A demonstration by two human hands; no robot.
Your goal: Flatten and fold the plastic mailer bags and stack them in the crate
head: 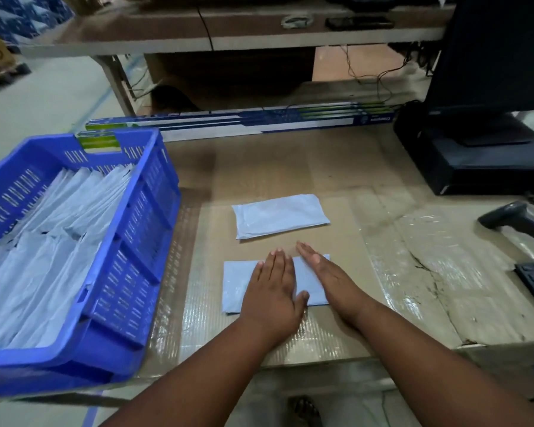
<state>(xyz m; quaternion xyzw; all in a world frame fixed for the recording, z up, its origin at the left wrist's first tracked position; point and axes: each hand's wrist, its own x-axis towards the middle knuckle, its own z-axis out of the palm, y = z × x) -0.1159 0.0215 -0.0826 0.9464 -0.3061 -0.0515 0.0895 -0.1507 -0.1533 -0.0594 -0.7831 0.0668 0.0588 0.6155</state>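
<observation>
pressing flat, open left hand (273,289) and right hand (327,272) | smooth folded mailer (238,282)

A: Body entry. What is worn on the arms?

B: Nothing visible. Both forearms bare to the frame edge; no sleeve, watch, band or ring seen.

A: Hands?

B: Left hand (273,291) and right hand (329,274) ungloved. Fingers (278,260) show short, pale, unpainted nails.

A: Lower body?

B: Too dark to record.
</observation>
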